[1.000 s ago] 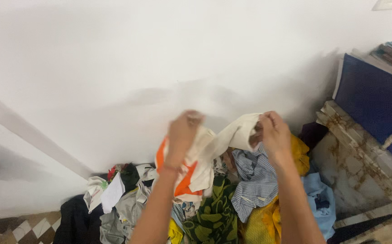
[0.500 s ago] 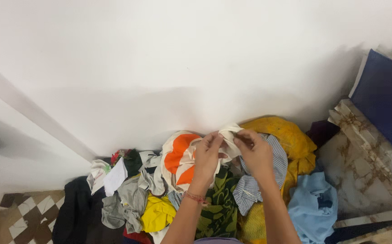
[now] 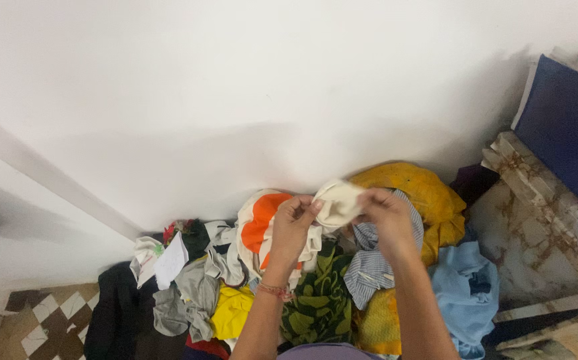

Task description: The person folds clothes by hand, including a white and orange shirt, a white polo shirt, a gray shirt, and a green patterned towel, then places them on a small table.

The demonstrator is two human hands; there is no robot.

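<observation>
Cream-coloured soft cloth, a small bunched piece of fabric (image 3: 337,202), sat pinched between both hands above the heap of clothes on the floor, just in front of the white wall (image 3: 235,100). I saw my left hand (image 3: 293,223) closed on its left lower edge, fingers curled over the cloth, and my right hand (image 3: 387,220) closed on its right side, thumb and fingers gripping. The cloth's long axis ran roughly left to right between the two hands, bulging upward toward the wall, so neither hand was nearer; both touched it. Directly beneath lay an orange-and-white garment (image 3: 257,227), a green patterned fabric (image 3: 319,300) and a blue-striped shirt (image 3: 372,270), with a yellow garment (image 3: 422,190) just beside the right hand.
</observation>
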